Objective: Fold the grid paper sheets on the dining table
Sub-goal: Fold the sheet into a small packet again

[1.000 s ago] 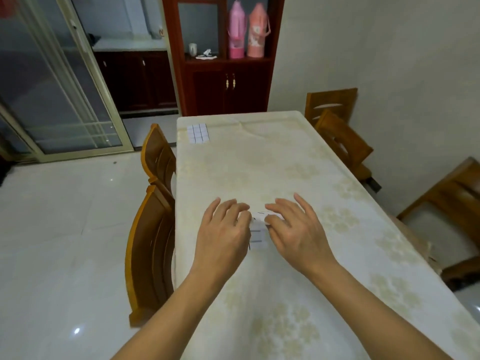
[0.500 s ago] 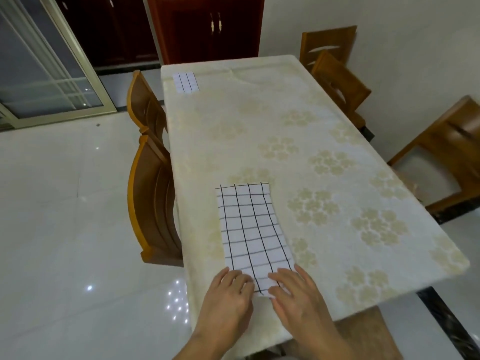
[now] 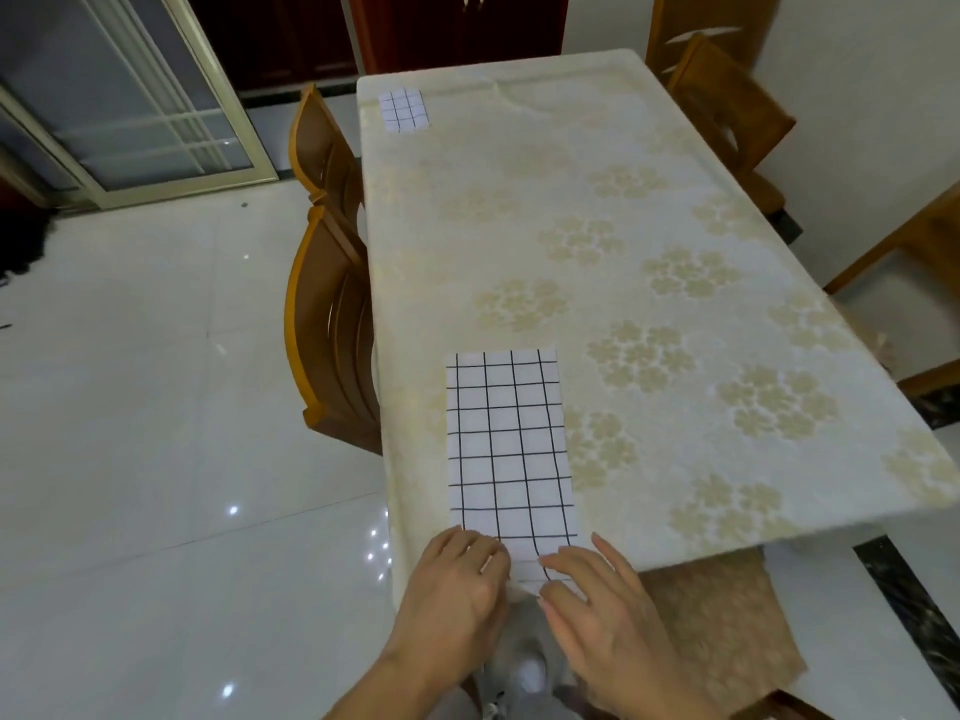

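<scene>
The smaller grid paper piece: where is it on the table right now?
In the head view the smaller grid paper piece lies at the far left corner of the dining table, near the far left chair.

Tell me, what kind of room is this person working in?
Most likely a home dining room: a long dining table under a flowered cover, wooden chairs drawn up around it, a dark wood cabinet at the far end, and a glossy tiled floor.

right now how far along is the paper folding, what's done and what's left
One small folded sheet already lies at the far left corner of the table, so that one looks done. In hand: the long grid sheet lies flat near the front edge, with the left hand and right hand gripping its near end. Left: folding this long sheet. No other sheets are in view.
</scene>
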### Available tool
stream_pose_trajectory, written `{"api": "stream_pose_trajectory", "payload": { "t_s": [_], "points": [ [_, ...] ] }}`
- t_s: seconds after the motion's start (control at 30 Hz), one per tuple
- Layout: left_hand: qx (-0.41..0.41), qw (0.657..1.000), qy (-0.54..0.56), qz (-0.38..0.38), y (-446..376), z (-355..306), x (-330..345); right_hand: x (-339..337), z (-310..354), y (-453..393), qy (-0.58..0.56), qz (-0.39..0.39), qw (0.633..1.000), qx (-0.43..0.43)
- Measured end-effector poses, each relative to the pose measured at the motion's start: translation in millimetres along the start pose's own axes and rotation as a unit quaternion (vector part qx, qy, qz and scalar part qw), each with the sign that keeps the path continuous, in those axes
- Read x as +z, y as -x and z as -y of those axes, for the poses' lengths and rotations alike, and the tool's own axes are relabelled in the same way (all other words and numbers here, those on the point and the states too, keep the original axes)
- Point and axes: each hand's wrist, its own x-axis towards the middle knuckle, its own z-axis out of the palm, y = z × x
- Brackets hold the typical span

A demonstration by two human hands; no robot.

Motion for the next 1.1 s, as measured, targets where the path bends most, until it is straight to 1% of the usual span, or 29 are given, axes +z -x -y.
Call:
{"api": "stream_pose_trajectory", "payload": {
  "t_s": [0.13, 0.37, 0.43, 0.77, 0.87, 0.97, 1.1],
  "points": [
    [-0.028, 1.000, -0.008, -0.010, -13.6, 2.1, -5.5, -7.6, -12.6, -12.7, 0.011, 0.001, 1.000, 0.005],
    [-0.027, 0.998, -0.052, -0.012, -60.0, 31.9, -7.6, 3.4, -47.6, -69.1, 0.026, -0.018, 0.999, 0.017],
    [-0.030, 0.998, -0.058, -0.012, -75.5, 44.5, -7.2, 8.6, -54.4, -85.3, 0.034, -0.011, 0.999, 0.026],
    [-0.001, 0.999, -0.037, 0.022, -154.2, 117.3, 14.0, 46.5, -86.0, -154.6, 0.098, 0.007, 0.989, 0.115],
    [0.007, 0.999, -0.035, 0.024, -174.3, 132.7, 19.7, 60.2, -100.0, -174.6, 0.099, 0.009, 0.985, 0.139],
    [-0.005, 0.999, -0.044, 0.025, -192.8, 147.1, 26.2, 73.7, -115.8, -193.2, 0.089, 0.005, 0.985, 0.148],
    [-0.040, 0.997, -0.060, 0.038, -217.0, 164.0, 36.1, 90.2, -138.0, -213.8, 0.070, 0.001, 0.988, 0.139]
  ]
}}
